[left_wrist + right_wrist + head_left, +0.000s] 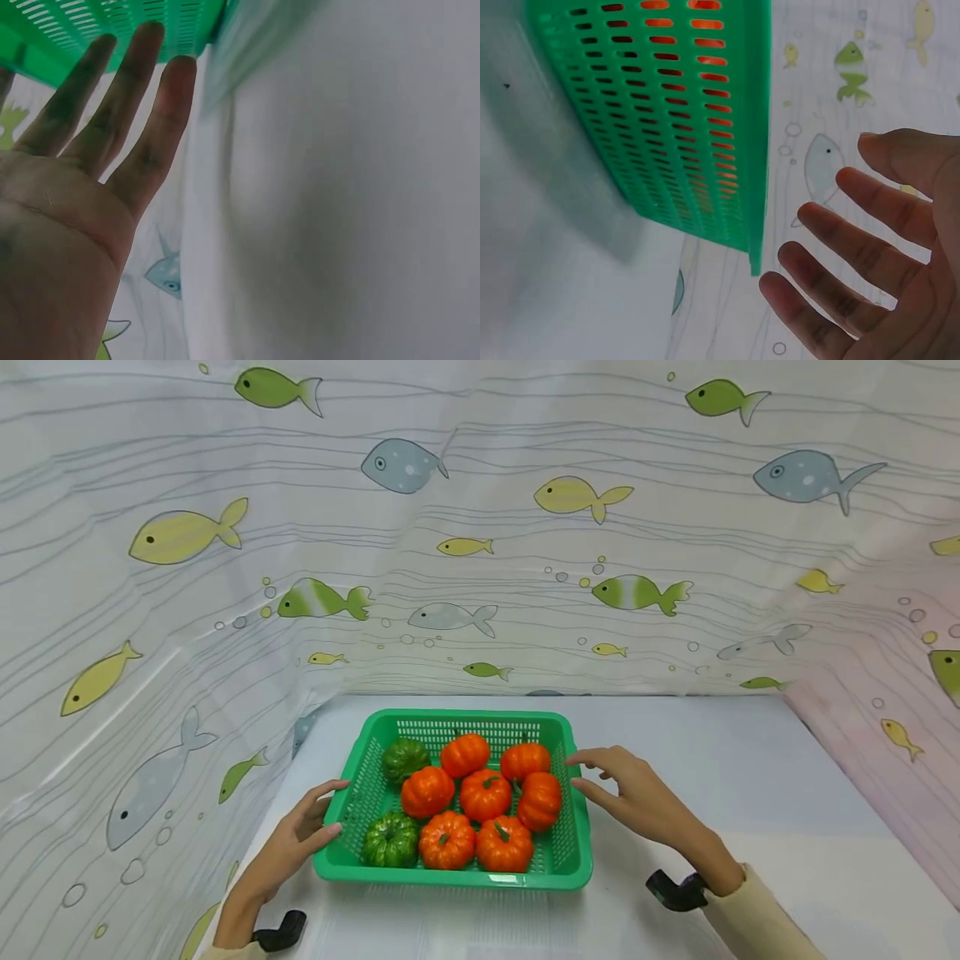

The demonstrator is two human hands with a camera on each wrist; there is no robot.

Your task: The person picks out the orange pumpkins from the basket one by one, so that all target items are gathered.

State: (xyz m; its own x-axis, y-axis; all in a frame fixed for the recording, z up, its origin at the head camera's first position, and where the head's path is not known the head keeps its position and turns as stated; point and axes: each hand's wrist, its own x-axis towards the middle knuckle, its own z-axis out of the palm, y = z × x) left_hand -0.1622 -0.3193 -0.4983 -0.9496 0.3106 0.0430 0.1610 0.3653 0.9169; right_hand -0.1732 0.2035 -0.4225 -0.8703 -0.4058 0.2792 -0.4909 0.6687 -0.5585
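Observation:
A green plastic basket (457, 881) sits on a white table, holding several small orange pumpkins (486, 795) and two green pumpkins (391, 840). At its left rim is my left hand (296, 835), thumb and fingers spread apart. The left wrist view shows that hand's fingers (127, 97) extended, their tips overlapping the slotted basket wall (135, 19). My right hand (633, 793) is beside the right rim with its fingers loosely extended. From the right wrist, a gap shows between those fingertips (776, 289) and the basket's side (667, 127). Neither hand grips anything.
White sheeting printed with fish (480, 552) hangs behind the table and along both sides. The white tabletop (720, 760) extends right of the basket. Each wrist carries a black mount, the left one (281, 932) and the right one (677, 891).

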